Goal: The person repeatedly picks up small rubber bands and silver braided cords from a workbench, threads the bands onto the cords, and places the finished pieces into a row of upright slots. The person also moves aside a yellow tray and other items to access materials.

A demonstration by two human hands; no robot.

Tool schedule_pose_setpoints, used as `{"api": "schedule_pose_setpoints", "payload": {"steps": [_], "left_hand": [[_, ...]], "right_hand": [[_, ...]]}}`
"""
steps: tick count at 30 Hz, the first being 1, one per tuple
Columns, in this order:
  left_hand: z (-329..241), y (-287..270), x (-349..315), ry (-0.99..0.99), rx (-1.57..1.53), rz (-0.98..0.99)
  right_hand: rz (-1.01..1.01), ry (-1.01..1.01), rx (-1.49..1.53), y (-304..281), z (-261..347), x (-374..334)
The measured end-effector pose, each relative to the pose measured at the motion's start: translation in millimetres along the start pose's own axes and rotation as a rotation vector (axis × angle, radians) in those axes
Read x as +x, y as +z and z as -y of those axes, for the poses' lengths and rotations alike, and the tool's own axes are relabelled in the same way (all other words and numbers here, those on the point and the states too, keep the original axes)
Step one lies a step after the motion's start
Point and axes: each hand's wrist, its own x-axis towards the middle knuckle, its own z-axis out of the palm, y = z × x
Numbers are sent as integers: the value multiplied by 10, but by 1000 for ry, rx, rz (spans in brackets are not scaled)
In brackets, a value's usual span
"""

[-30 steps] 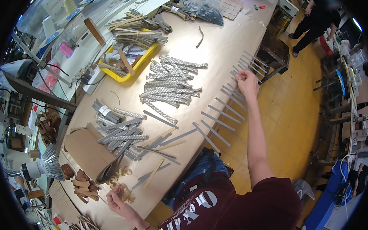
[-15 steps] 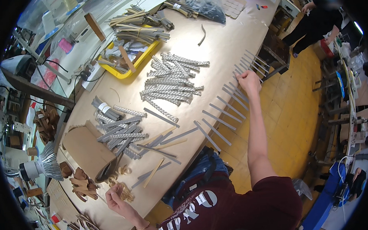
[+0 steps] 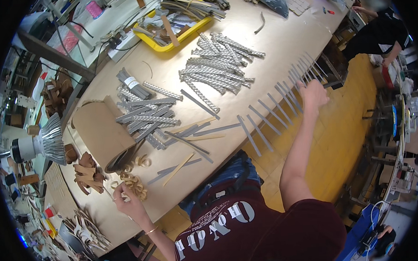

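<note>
Grey flat strips (image 3: 277, 108) lie side by side in a row along the table's near right edge, their ends sticking out over it. My right hand (image 3: 314, 94) is closed at this row, fingertips pinching the end of one strip. My left hand (image 3: 129, 202) is beside a heap of curled tan strips (image 3: 136, 187) at the lower left. Its thumb and fingers are bent together; what they hold, if anything, cannot be made out. Loose grey and tan strips (image 3: 204, 137) lie between the hands. Beyond them is a pile of braided grey straps (image 3: 215, 69).
A yellow tray (image 3: 168, 47) of scraps stands at the back. A curved brown cardboard piece (image 3: 102, 135), a mixed pile of grey strips (image 3: 147, 114) and brown leather scraps (image 3: 88, 173) lie left. A lamp (image 3: 51, 139) juts in; another person (image 3: 377, 34) stands far right.
The view has shifted, so the table's things appear higher. My right hand has drawn slightly outward from the table along the strip row. My left hand stays by the curled strips, a little closer to them.
</note>
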Motion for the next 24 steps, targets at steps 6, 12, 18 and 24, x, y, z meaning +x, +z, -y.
{"api": "schedule_pose_setpoints", "payload": {"steps": [6, 12, 18, 24], "left_hand": [[63, 39, -37, 0, 49, -35], [-92, -42, -32, 47, -4, -224], [-303, -47, -169, 114, -143, -215], [-1029, -527, -122, -72, -819, 182]], "right_hand": [[-94, -397, 398, -79, 132, -526], [108, -757, 690, -15, 809, -983], [211, -796, 639, -171, 940, -1033], [485, -1011, 710, -92, 915, -1478]]}}
